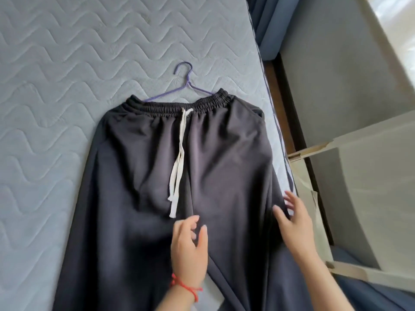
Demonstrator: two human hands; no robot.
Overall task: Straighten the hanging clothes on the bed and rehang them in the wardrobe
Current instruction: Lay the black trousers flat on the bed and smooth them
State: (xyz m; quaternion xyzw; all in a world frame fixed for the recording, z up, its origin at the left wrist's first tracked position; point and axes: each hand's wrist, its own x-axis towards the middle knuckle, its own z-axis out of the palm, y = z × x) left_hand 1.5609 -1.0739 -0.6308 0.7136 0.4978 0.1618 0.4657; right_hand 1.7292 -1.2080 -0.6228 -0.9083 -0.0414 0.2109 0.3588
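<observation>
Dark wide-leg trousers (139,176) with an elastic waistband and a white drawstring (178,158) lie flat on the bed (56,86). A purple hanger (188,83) sticks out above the waistband, its hook pointing up the bed. My left hand (189,250), with a red string on the wrist, hovers over or rests on the cloth near the crotch, fingers loosely curled and apart. My right hand (294,223) lies at the trousers' right edge with fingers spread, touching the fabric near the mattress side.
The quilted grey mattress stretches left and up. Along its right side runs a dark floor strip (289,122), then a pale wardrobe with a shelf or door edge (350,140) jutting toward the bed. Blue fabric (359,297) lies at the lower right.
</observation>
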